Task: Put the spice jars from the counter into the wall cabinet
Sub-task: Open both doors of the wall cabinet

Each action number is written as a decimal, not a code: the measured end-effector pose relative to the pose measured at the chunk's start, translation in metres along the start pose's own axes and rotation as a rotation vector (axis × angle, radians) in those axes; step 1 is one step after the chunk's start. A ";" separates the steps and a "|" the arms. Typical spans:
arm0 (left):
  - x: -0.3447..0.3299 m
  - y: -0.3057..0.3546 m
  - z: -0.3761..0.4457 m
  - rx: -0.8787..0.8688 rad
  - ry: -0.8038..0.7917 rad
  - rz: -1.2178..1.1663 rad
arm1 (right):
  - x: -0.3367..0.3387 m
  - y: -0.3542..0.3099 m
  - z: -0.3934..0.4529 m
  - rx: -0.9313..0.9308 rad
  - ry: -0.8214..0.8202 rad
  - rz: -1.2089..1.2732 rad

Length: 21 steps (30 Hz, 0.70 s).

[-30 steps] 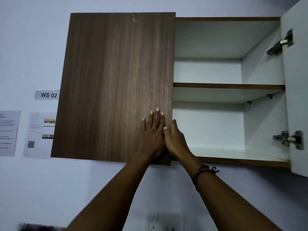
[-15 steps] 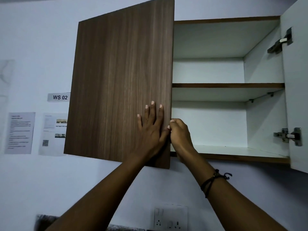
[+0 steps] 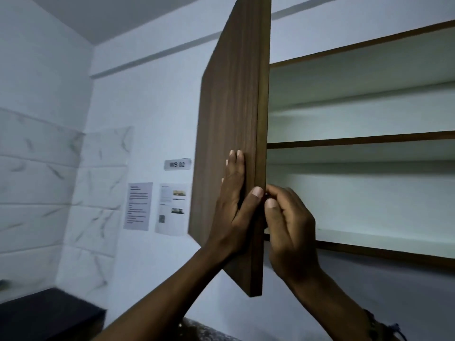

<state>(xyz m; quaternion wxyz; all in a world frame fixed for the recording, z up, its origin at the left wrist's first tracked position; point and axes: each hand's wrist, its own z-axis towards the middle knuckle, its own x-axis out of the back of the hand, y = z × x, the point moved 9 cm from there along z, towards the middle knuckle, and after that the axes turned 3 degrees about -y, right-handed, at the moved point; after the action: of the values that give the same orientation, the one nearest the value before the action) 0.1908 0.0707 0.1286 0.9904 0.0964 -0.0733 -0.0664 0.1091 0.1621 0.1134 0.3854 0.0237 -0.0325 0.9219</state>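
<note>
The wall cabinet (image 3: 364, 141) hangs at the upper right with white shelves that hold nothing. Its left door (image 3: 229, 134), dark wood grain, stands swung out almost edge-on toward me. My left hand (image 3: 234, 207) lies flat on the door's outer face, thumb hooked over the free edge. My right hand (image 3: 288, 225) curls around that same edge from the inner side. No spice jars are in view.
A "WS 02" sign (image 3: 177, 164) and two printed sheets (image 3: 157, 209) are fixed to the wall left of the door. A dark counter corner (image 3: 49, 313) shows at the bottom left below marbled wall tiles (image 3: 49, 193).
The left door has swung from closed to nearly edge-on. My right hand went from flat to curled around the door's edge. My view has turned left.
</note>
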 end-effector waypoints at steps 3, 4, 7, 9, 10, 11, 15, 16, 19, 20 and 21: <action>0.046 -0.002 -0.007 0.043 -0.015 -0.138 | -0.039 -0.025 0.004 0.123 -0.052 0.044; 0.064 -0.003 -0.010 0.055 -0.009 -0.169 | -0.054 -0.032 0.006 0.144 -0.075 0.064; 0.121 -0.009 -0.020 0.149 0.065 -0.246 | -0.102 -0.054 0.008 0.196 -0.161 0.108; 0.157 -0.013 -0.026 0.170 0.111 -0.246 | -0.134 -0.065 0.009 0.209 -0.240 0.117; 0.173 -0.019 -0.029 0.185 0.116 -0.249 | -0.150 -0.069 0.010 0.215 -0.273 0.111; 0.191 -0.024 -0.032 0.206 0.115 -0.248 | -0.166 -0.075 0.011 0.225 -0.301 0.107; 0.260 -0.039 -0.040 0.303 0.161 -0.184 | -0.231 -0.091 0.013 0.254 -0.436 0.062; 0.275 -0.043 -0.043 0.341 0.170 -0.173 | -0.247 -0.094 0.012 0.259 -0.466 0.042; 0.313 -0.057 -0.052 0.445 0.209 -0.076 | -0.293 -0.101 0.007 0.262 -0.550 -0.028; 0.322 -0.061 -0.054 0.457 0.214 -0.046 | -0.306 -0.101 0.006 0.257 -0.571 -0.048; 0.331 -0.063 -0.055 0.456 0.221 -0.011 | -0.319 -0.102 0.004 0.251 -0.592 -0.065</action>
<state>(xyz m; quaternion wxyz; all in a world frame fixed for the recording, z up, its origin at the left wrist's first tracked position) 0.5168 -0.0291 0.1060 0.9447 0.3243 0.0230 -0.0426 0.4055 0.0075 0.0999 0.3824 0.3393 -0.0283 0.8590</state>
